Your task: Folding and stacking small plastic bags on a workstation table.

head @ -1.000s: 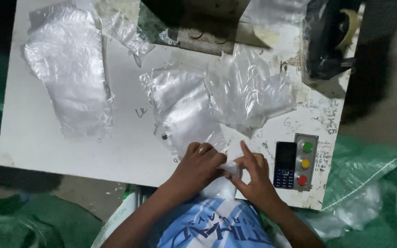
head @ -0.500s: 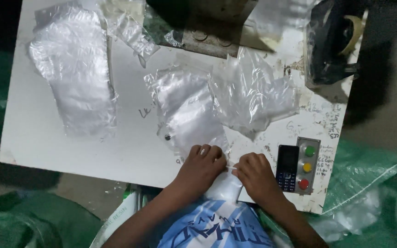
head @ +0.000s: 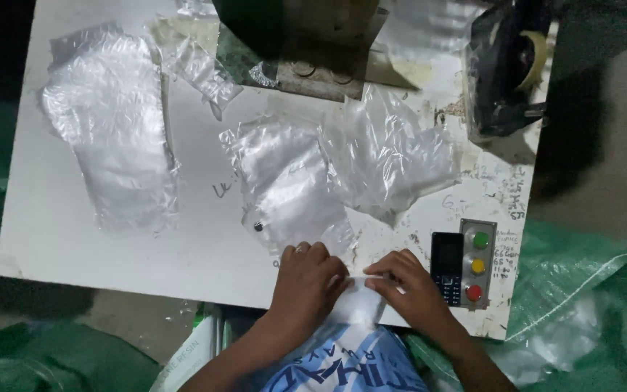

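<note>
Head view, looking down: my left hand (head: 306, 279) and right hand (head: 409, 284) have come together at the near edge of the desk (head: 205, 268), each closed in a pinch on an end of the small clear plastic bag (head: 361, 301) stretched between them. A second ago my right hand had a finger raised and the bag sat further up on the desk; since then both hands have drawn back towards me, fingers curled down, and the bag now half overhangs the edge above my lap. I judge I am flattening or folding it. Just beyond my left hand lies a loose pile of clear bags (head: 292, 185), a taller stack (head: 110, 138) well off to the left. The small dark phone (head: 446, 267) and the three-button control box (head: 477, 265) lie just beside my right hand.
</note>
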